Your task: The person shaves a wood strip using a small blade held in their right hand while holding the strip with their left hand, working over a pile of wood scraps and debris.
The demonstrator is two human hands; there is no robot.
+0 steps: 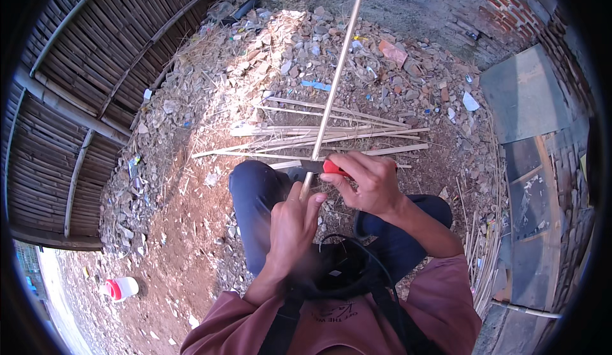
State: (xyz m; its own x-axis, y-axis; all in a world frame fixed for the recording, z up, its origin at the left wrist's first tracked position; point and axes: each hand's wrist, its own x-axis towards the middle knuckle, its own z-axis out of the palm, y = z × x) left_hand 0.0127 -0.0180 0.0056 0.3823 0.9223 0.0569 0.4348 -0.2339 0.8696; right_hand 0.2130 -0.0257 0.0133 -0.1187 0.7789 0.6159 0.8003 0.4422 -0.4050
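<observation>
My left hand (293,222) is closed round the near end of a long, pale bamboo strip (339,73), which slants up and away past the top of the picture. My right hand (371,186) grips the red handle of a knife (331,167). Its dark blade points left and lies across the strip, just beyond my left thumb. Whether the edge has bitten into the bamboo cannot be made out. On the ground past my knees lies a loose heap of similar bamboo strips (287,142), several of them crossing one another.
Broken stone and brick rubble (299,55) slopes up to a brick wall (421,11). At left stands a bamboo-slat wall (83,74). A clear jar with a red lid (120,289) is at lower left. Boards (529,94) lean at right, near thin bamboo slivers (479,253).
</observation>
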